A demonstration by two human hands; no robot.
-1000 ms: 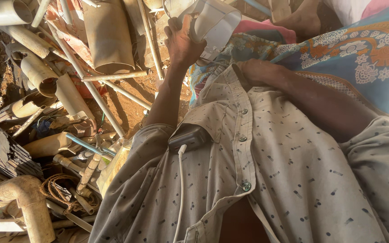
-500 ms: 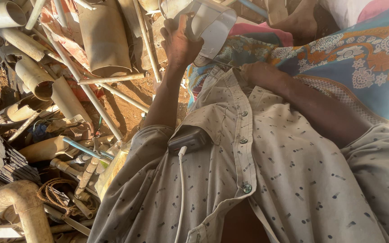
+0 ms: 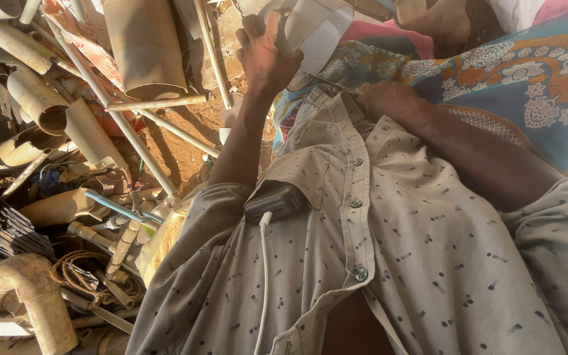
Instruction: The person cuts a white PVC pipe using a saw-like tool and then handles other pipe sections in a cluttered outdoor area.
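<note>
I watch the left hand (image 3: 264, 56) wrap its fingers around a white curved pipe piece (image 3: 310, 29), lifted above the heap of old pipes (image 3: 67, 118) — gripped at its edge, likely for control. The right hand (image 3: 386, 98) rests on the patterned cloth (image 3: 520, 85) — holding nothing that I can see.

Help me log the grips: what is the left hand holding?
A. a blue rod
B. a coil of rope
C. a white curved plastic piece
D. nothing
C: the left hand is wrapped around the white curved plastic piece, raised over the pile of old pipes.
</note>
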